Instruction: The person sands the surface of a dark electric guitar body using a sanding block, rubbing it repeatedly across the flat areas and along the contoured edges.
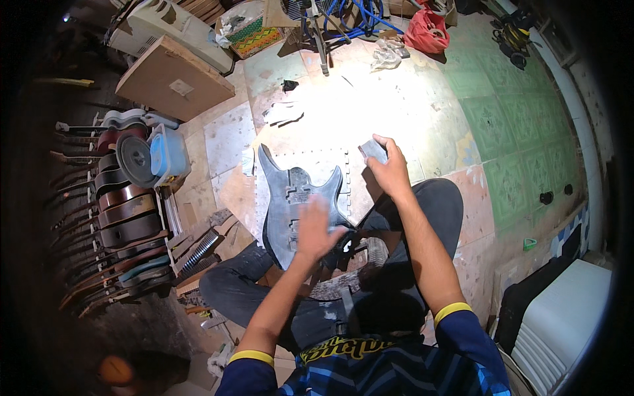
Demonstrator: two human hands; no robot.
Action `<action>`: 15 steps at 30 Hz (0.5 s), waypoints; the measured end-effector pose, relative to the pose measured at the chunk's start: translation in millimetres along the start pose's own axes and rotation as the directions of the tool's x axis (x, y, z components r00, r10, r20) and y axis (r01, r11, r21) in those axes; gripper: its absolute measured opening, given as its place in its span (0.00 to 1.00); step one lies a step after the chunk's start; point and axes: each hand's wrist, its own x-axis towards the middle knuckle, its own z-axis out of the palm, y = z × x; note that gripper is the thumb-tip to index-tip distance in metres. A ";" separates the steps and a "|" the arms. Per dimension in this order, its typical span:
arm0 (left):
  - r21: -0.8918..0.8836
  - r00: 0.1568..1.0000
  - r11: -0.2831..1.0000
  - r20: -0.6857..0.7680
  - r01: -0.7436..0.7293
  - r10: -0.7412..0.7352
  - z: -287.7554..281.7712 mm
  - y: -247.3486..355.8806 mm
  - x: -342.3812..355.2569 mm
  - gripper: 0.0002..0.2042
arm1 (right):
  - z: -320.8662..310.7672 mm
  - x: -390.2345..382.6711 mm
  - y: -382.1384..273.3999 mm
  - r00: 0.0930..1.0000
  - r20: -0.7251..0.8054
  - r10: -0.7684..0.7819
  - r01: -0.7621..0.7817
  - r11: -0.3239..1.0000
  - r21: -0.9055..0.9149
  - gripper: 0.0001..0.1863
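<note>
An electric guitar body (280, 204), dark grey with pointed horns and cut-out cavities, lies in front of my crossed legs. Over its middle is my left hand (317, 230), palm down with the thumb apart and the fingers smeared by motion; I cannot tell if it touches the surface. My right hand (391, 170) is raised to the right of the body, above my knee. Between its thumb and fingers is a small grey block (374, 150), which looks like a sanding block. Under the guitar body is a light mat (264, 173) with notched edges.
Several guitars (127, 198) stand in a rack on the left, beside a blue plastic tub (166, 155). A brown board (175, 79) leans at the upper left. White cloth (284, 113) and a red bag (426, 32) lie farther off. A white appliance (571, 323) stands at lower right.
</note>
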 end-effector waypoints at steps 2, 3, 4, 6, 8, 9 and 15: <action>-0.070 0.981 0.985 0.095 -0.160 0.167 1.6 15.3 0.6 0.45 | 4.9 -3.9 0.5 1.000 0.005 -0.023 0.023 0.999 -0.025 0.28; -0.081 0.961 0.964 0.100 -0.252 0.259 3.5 14.4 6.0 0.45 | 6.1 -3.7 -0.9 1.000 0.013 -0.018 0.018 0.999 -0.037 0.28; -0.092 0.931 0.935 0.105 -0.341 0.350 4.6 11.8 11.6 0.45 | 7.2 -3.1 -1.4 1.000 0.020 -0.012 0.013 0.999 -0.049 0.28; -0.087 0.965 0.962 0.027 -0.258 0.261 5.0 -14.7 20.0 0.43 | 10.5 -1.3 7.5 1.000 0.012 -0.028 0.028 0.999 -0.029 0.29; -0.090 0.985 0.981 -0.043 -0.173 0.170 0.6 -44.9 25.8 0.42 | 9.4 0.1 11.3 0.999 0.004 -0.036 0.036 0.999 -0.007 0.29; 0.020 0.996 0.997 -0.042 -0.075 0.075 -5.3 -57.7 28.6 0.41 | 8.7 0.7 11.7 1.000 0.013 -0.028 0.028 1.000 -0.008 0.30; 0.018 0.999 0.999 0.012 -0.040 0.040 1.2 -14.1 -0.8 0.43 | 8.2 -0.6 4.9 1.000 0.020 -0.018 0.019 1.000 -0.013 0.30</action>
